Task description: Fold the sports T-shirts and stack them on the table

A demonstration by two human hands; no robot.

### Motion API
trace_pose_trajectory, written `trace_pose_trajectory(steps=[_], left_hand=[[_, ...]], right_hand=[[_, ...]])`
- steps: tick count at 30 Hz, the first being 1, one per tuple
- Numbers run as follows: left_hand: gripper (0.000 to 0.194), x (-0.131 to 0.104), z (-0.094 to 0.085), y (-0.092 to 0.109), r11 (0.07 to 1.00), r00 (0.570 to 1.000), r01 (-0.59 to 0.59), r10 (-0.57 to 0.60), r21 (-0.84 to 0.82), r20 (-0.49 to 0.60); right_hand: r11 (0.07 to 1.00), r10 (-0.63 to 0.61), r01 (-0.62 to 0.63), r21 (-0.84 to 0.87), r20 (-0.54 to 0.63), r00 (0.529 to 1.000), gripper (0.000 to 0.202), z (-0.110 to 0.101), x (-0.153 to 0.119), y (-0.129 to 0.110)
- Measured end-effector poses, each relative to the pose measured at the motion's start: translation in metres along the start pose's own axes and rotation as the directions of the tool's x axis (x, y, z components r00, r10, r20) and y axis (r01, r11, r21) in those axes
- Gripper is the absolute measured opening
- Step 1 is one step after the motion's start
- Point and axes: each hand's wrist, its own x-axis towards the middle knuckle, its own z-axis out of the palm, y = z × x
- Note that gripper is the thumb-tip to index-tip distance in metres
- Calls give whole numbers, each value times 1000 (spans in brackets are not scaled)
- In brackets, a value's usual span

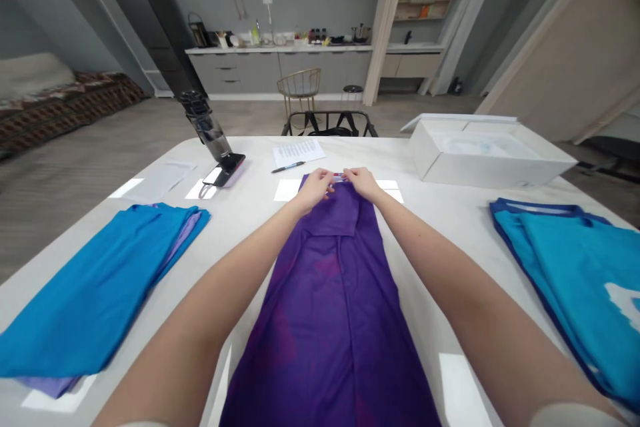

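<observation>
A long purple garment [330, 320] lies lengthwise down the middle of the white table [440, 233], with a folded flap near its far end. Both my arms reach out to that far end. My left hand [318, 188] pinches the garment's far edge on the left. On the right, my right hand [361, 181] has its fingers closed on the same edge. A small light and red piece, perhaps a label [339, 177], shows between my hands. The fingertips partly hide the edge.
Folded blue clothes [100, 280] lie at the left, teal clothes [575, 267] at the right. A white open box [480, 168] stands back right. Beyond my hands are a pen [288, 167] and paper [307, 150]; a bottle [207, 127] and phone [225, 169] are back left.
</observation>
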Motion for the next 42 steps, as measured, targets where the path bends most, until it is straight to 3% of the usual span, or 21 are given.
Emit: trace_pose_trajectory(steps=[2, 4, 6, 9, 13, 19, 24, 27, 29, 34, 38, 42], left_hand=[[22, 7, -7, -21, 899, 990, -115, 141, 422, -30], [38, 13, -20, -38, 667, 977, -168, 211, 726, 32], [48, 17, -32, -48, 507, 973, -209, 196, 836, 125], [50, 24, -41, -55, 421, 967, -247, 157, 873, 199], [39, 37, -42, -58, 415, 971, -224, 175, 882, 164], [30, 51, -47, -62, 515, 970, -245, 128, 822, 209], [34, 53, -55, -71, 414, 956, -292, 150, 862, 252], [28, 52, -59, -77, 387, 967, -238, 177, 891, 182], [26, 53, -62, -80, 415, 971, -197, 207, 888, 119], [23, 53, -64, -79, 521, 960, -137, 279, 843, -17], [22, 46, -51, -71, 517, 958, -68, 273, 853, -89], [26, 30, -28, -63, 534, 942, 11, 278, 845, -188]], right_hand=[[999, 49, -49, -6, 79, 996, 55, -9, -14, 9], [991, 90, -80, -107, 98, 991, 63, -12, -26, 12], [964, 111, -88, -249, 80, 991, 61, -12, -37, 13], [923, 125, -86, -375, 82, 989, 46, -8, -47, 14], [940, 100, -79, -331, 45, 994, 25, -2, -53, 16], [988, 31, -45, -145, -96, 995, 22, -2, -63, 15], [974, 115, -129, -185, -87, 990, 28, 1, -69, 14], [959, 151, -151, -241, -19, 988, 28, 5, -74, 11], [948, 170, -166, -271, -8, 985, 22, 5, -77, 8], [943, 170, -194, -269, -111, 979, 22, -8, -77, 8], [930, 237, -268, -252, -148, 960, 25, -23, -69, 20], [901, 301, -329, -282, -141, 943, 27, -25, -68, 35]])
